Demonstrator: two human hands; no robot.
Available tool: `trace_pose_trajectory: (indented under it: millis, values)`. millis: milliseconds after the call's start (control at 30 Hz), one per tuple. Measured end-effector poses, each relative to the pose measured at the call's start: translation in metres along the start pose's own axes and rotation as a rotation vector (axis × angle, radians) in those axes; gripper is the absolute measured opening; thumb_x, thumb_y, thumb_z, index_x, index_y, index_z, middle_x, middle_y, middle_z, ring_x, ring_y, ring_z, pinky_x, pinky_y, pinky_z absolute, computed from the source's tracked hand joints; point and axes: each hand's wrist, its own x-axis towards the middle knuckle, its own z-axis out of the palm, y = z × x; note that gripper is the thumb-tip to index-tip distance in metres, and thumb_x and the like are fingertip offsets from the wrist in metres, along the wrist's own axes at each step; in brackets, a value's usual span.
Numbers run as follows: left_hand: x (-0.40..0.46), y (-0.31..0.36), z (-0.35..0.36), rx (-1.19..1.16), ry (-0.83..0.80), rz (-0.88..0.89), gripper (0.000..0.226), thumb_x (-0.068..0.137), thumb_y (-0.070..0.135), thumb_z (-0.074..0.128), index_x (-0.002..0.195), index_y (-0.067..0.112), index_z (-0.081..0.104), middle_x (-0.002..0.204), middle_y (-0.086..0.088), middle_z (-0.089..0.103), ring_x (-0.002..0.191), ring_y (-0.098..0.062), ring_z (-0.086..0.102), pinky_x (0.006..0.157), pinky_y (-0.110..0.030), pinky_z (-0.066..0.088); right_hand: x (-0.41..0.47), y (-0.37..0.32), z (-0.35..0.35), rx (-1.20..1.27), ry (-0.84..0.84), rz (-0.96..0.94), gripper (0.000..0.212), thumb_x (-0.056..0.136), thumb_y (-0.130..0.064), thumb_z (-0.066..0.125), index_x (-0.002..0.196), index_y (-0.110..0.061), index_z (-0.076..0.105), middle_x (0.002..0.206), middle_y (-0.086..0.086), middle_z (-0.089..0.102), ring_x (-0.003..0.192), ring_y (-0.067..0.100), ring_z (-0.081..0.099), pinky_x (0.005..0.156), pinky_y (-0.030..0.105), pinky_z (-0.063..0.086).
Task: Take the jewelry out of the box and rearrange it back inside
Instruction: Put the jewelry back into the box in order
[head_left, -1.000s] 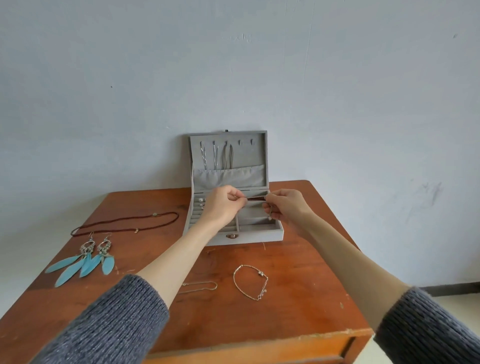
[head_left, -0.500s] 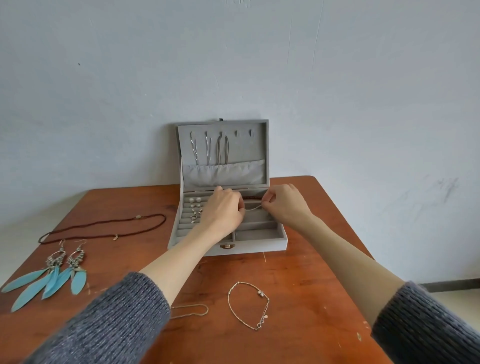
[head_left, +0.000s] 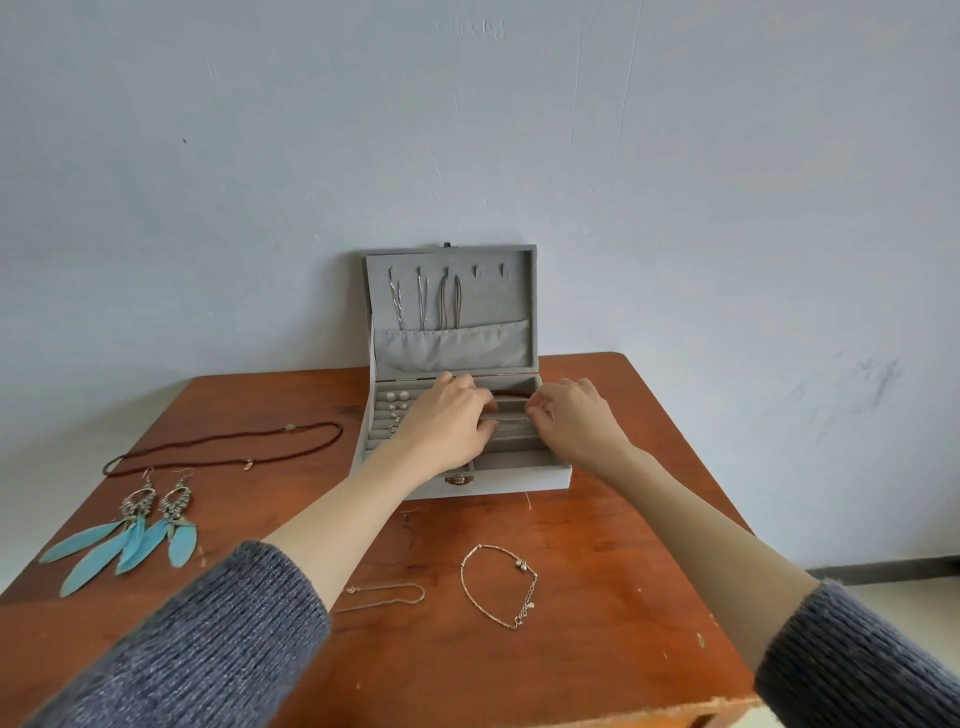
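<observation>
Jewelry step in hand: a thin silver chain (head_left: 506, 419) is stretched between both hands over the right-hand compartments of the box (head_left: 511, 480). Left hand (head_left: 447, 423) pinches one end with thumb and curled fingers; right hand (head_left: 574, 418) pinches the other end, fingertips tucked in. Chain sits low in the tray, just in front of a dark red cord (head_left: 511, 393) lying in the rear slot. Can't tell whether the chain is going in or coming out; my read is the chain is being laid into a slot, since several pieces are already out on the table (head_left: 623, 649). Box lid stands upright against the wall, with necklaces (head_left: 426, 299) hung on its hooks above a fabric pocket; pearl studs (head_left: 396, 397) sit in the left ring rows. Out on the table: a brown cord necklace (head_left: 223, 449) and blue feather earrings (head_left: 130, 535) at left, a small chain (head_left: 382, 592) and a gold bracelet (head_left: 501, 584) in front of the box. Next move likely needs both ends lowered together so the chain lies straight without tangling, then a release and a reach for the bracelet.
</observation>
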Motion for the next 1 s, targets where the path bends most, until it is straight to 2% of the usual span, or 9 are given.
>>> trace_pose_trajectory:
  millis: [200,367,467,633,733,800,900,1000]
  values:
    - [-0.039,0.009,-0.014,-0.050,0.074,0.082,0.031,0.092,0.028,0.054,0.121,0.017,0.055,0.118,-0.001,0.054,0.114,-0.018,0.041,0.091,-0.031,0.039,-0.031,-0.011,-0.016,-0.012,0.029,-0.029,0.026,0.094,-0.021,0.043,0.107,-0.013,0.063,0.114,0.007,0.059,0.114,0.026,0.044,0.093,0.040,0.039]
    - [-0.071,0.009,-0.024,-0.174,0.070,0.090,0.021,0.090,0.021,0.056,0.110,0.017,0.061,0.103,0.002,0.059,0.105,-0.013,0.045,0.086,-0.023,0.036,-0.063,-0.023,-0.021,0.019,0.053,-0.104,0.023,0.092,-0.019,0.048,0.105,-0.011,0.065,0.107,0.005,0.061,0.105,0.023,0.051,0.091,0.040,0.043]
    - [-0.093,0.009,-0.025,-0.204,0.004,0.055,0.017,0.090,0.024,0.057,0.104,0.018,0.065,0.102,0.003,0.062,0.095,-0.009,0.045,0.081,-0.023,0.037,-0.085,-0.028,-0.018,0.054,-0.019,-0.111,0.019,0.089,-0.018,0.052,0.098,-0.010,0.067,0.100,0.005,0.066,0.097,0.021,0.058,0.086,0.035,0.047]
    - [-0.115,0.019,-0.011,-0.295,-0.171,-0.057,0.020,0.086,0.035,0.063,0.097,0.019,0.064,0.093,0.005,0.062,0.082,-0.011,0.059,0.073,-0.027,0.050,-0.111,-0.028,-0.005,0.072,-0.223,-0.030,0.018,0.084,-0.025,0.061,0.093,-0.011,0.069,0.100,0.003,0.069,0.096,0.019,0.061,0.083,0.031,0.050]
    - [-0.114,0.023,-0.005,-0.362,-0.159,-0.148,0.025,0.083,0.034,0.067,0.100,0.016,0.063,0.090,0.004,0.061,0.072,-0.010,0.055,0.060,-0.022,0.043,-0.116,-0.028,-0.001,0.071,-0.276,0.018,0.018,0.080,-0.025,0.067,0.090,-0.010,0.069,0.099,0.004,0.070,0.094,0.019,0.061,0.080,0.031,0.050]
    - [-0.114,0.025,-0.003,-0.404,-0.170,-0.200,0.024,0.082,0.031,0.068,0.098,0.014,0.063,0.087,0.003,0.058,0.070,-0.009,0.052,0.056,-0.020,0.039,-0.117,-0.028,-0.001,0.075,-0.286,0.048,0.020,0.078,-0.025,0.070,0.090,-0.009,0.070,0.098,0.006,0.071,0.095,0.021,0.061,0.081,0.032,0.050]
    - [-0.112,0.028,0.000,-0.419,-0.172,-0.224,0.014,0.084,0.025,0.067,0.091,0.013,0.066,0.091,0.000,0.062,0.078,-0.012,0.054,0.067,-0.023,0.042,-0.117,-0.029,0.000,0.093,-0.304,0.065,0.017,0.081,-0.022,0.068,0.090,-0.008,0.071,0.099,0.008,0.070,0.096,0.023,0.062,0.083,0.034,0.051]
    - [-0.112,0.031,0.000,-0.359,-0.204,-0.206,0.015,0.089,0.023,0.060,0.093,0.010,0.067,0.099,-0.003,0.063,0.082,-0.013,0.052,0.073,-0.024,0.040,-0.118,-0.030,0.001,0.067,-0.305,0.051,0.017,0.086,-0.022,0.062,0.094,-0.009,0.070,0.104,0.010,0.069,0.100,0.025,0.061,0.083,0.034,0.049]
